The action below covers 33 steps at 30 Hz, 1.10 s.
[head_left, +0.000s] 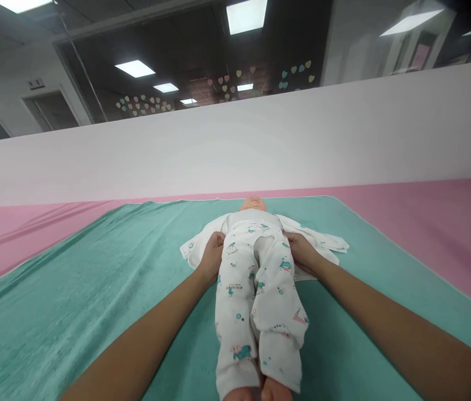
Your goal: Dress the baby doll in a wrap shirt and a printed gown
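Note:
A baby doll (253, 204) lies on its back, its feet toward me at the bottom of the head view. It wears white printed pants (237, 312), drawn up to the waist. Under its upper body a white printed shirt (202, 239) is spread out with both sleeves to the sides. My left hand (213, 253) is closed at the left hip, gripping the pants' edge. At the right hip my right hand (301, 252) is closed on the pants too, its fingertips partly hidden behind the cloth.
A green blanket (93, 295) lies under the doll, over a pink surface (427, 223). Beyond it stands a low white wall (235, 147). Dark glass with heart stickers (143, 104) rises above the wall.

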{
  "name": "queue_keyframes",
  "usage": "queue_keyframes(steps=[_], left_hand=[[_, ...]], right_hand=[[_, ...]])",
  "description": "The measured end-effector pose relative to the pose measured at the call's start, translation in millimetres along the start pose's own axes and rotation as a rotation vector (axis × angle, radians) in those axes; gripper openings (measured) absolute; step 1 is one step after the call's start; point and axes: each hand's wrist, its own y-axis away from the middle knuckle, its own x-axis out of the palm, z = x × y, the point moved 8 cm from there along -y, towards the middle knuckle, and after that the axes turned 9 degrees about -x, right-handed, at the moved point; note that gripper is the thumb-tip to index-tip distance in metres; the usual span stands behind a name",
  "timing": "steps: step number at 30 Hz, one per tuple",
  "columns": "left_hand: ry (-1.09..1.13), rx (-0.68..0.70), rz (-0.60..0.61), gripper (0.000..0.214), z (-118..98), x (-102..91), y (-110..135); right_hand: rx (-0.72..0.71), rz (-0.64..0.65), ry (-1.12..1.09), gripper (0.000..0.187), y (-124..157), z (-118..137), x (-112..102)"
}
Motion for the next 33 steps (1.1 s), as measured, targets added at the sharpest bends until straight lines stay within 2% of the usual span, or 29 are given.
queue_keyframes(steps=[4,8,10,13,16,19,23,26,29,33], left_hand=[[-0.094,0.08,-0.011,0.026,-8,-4.2,-5],[-0.303,0.226,0.007,0.027,-17,-5.4,-7],[-0.39,0.291,0.034,0.025,-22,-2.4,-7],[-0.458,0.32,0.056,0.02,-28,1.9,-9],[-0.61,0.322,0.027,0.019,-32,5.9,-17],[-0.764,0.313,-0.053,0.021,-35,6.9,-29],[-0.87,0.253,-0.173,0.021,-35,4.9,-53],[-0.889,0.211,-0.209,0.016,-30,3.8,-67],[-0.914,0.195,-0.218,0.015,-23,1.8,-67],[-1.125,0.274,-0.216,0.027,-19,5.5,-54]], right_hand=[[-0.067,0.01,0.291,0.019,-4,1,-11],[-0.271,-0.157,0.551,0.018,0,28,-22],[-0.404,-0.183,0.599,0.019,4,44,-18],[-0.505,-0.095,0.71,0.019,3,59,-4],[-0.459,-0.065,0.784,0.026,-4,62,1],[-0.389,-0.071,0.794,0.031,-12,60,0],[-0.254,-0.19,0.803,0.034,-26,45,-13],[-0.148,-0.242,0.815,0.035,-36,28,-22],[-0.162,-0.235,0.845,0.036,-37,23,-24],[-0.192,-0.188,0.835,0.037,-30,27,-27]])
